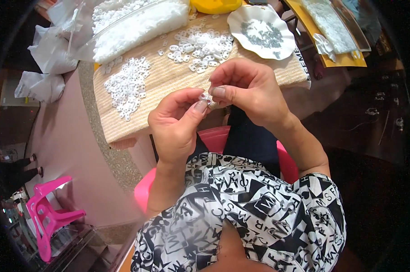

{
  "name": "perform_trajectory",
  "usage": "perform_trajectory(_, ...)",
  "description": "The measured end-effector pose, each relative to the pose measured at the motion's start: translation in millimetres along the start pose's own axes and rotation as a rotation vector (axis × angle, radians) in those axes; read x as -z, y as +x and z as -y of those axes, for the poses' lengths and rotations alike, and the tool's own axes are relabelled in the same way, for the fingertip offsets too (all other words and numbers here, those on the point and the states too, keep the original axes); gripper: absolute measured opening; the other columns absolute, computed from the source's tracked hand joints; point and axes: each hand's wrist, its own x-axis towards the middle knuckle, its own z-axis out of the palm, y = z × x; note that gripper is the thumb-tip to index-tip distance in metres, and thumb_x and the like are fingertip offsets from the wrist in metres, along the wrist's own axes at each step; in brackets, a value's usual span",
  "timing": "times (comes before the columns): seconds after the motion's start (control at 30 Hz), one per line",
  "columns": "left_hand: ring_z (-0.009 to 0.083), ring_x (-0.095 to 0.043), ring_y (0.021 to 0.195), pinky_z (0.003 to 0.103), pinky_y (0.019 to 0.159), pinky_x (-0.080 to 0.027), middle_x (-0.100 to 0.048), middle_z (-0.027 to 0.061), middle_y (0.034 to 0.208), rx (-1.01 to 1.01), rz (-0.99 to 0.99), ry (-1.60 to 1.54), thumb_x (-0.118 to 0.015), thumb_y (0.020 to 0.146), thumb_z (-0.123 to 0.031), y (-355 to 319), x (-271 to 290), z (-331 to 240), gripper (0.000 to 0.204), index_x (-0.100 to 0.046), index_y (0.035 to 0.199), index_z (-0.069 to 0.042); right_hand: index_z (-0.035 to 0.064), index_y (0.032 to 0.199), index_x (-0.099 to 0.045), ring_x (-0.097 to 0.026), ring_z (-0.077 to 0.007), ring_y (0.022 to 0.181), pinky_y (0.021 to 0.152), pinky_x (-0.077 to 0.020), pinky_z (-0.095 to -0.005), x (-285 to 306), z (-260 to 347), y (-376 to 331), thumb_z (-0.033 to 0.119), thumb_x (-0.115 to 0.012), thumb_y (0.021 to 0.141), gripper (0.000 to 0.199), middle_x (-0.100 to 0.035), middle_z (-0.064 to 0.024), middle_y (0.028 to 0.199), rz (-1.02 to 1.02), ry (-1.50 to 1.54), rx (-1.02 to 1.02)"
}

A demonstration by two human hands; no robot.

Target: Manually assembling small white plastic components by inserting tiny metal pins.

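Note:
Between the thumb and index finger of my left hand (178, 120) is a small white plastic piece (205, 98) with holes in it. The thumb and index finger of my right hand (248, 90) are pinched together right beside that piece; whatever they hold is too small to make out. Both hands meet over the near edge of the cloth-covered table. Beyond them lie two loose piles of similar white pieces, a left pile (127, 86) and a far pile (200, 49). A white scalloped plate (281, 53) at the back right carries many tiny dark grey metal-looking parts.
A large clear bag of white pieces (141, 38) lies at the table's back left, near a yellow object (215, 5). At the far right, another bag (334, 27) rests on yellow material. White plastic bags (53, 54) and a pink stool (53, 211) stand to the left.

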Motion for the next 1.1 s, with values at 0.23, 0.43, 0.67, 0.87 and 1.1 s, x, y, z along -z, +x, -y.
perform_trajectory(0.23,0.0139,-0.058,0.068,0.023,0.064,-0.048,-0.060,0.0109,0.081,-0.020,0.000,0.040,-0.057,0.076,0.006,-0.4,-0.9,0.9,0.019,-0.056,0.094,0.006,-0.0023,0.089,-0.055,-0.057,-0.0081,0.072,0.065,-0.0473,-0.0202,0.8,-0.7,-1.6,-0.003,-0.060,0.075,0.015,-0.059,-0.0036,0.078,0.011,-0.057,0.039)
perform_trajectory(0.43,0.0101,-0.057,0.073,0.020,0.067,-0.047,-0.061,0.0079,0.082,-0.068,-0.022,0.231,-0.060,0.076,0.004,-2.6,-0.4,-0.2,0.014,-0.059,0.089,0.006,-0.0023,0.087,-0.055,-0.056,-0.0072,0.072,0.064,-0.0467,-0.0193,-1.9,1.3,-5.1,-0.005,-0.058,0.074,0.014,-0.057,-0.0029,0.079,0.007,-0.233,0.090)
perform_trajectory(0.67,0.0088,-0.055,0.075,0.019,0.067,-0.044,-0.060,0.0066,0.082,-0.219,0.009,0.330,-0.059,0.074,0.008,-4.9,-1.7,0.8,0.011,-0.060,0.085,0.005,-0.0023,0.083,-0.055,-0.055,-0.0067,0.072,0.064,-0.0463,-0.0190,-2.2,4.6,-6.9,-0.007,-0.059,0.073,0.012,-0.057,-0.0025,0.077,0.064,-0.379,0.067)
perform_trajectory(0.87,0.0096,-0.054,0.071,0.019,0.064,-0.044,-0.059,0.0072,0.078,-0.293,0.058,0.475,-0.058,0.070,0.013,-2.7,0.4,0.2,0.013,-0.059,0.080,0.004,-0.0021,0.083,-0.055,-0.055,-0.0069,0.071,0.061,-0.0459,-0.0190,-2.3,2.7,-8.5,-0.009,-0.058,0.073,0.012,-0.057,-0.0027,0.076,0.079,-0.406,0.050)
perform_trajectory(1.1,0.0092,-0.055,0.070,0.019,0.063,-0.045,-0.060,0.0063,0.077,-0.266,0.030,0.517,-0.059,0.071,0.011,-1.4,2.6,5.3,0.011,-0.059,0.081,0.004,-0.0020,0.084,-0.056,-0.056,-0.0074,0.069,0.060,-0.0468,-0.0194,0.6,-8.7,-3.6,-0.008,-0.058,0.074,0.012,-0.058,-0.0028,0.076,0.098,-0.474,0.090)
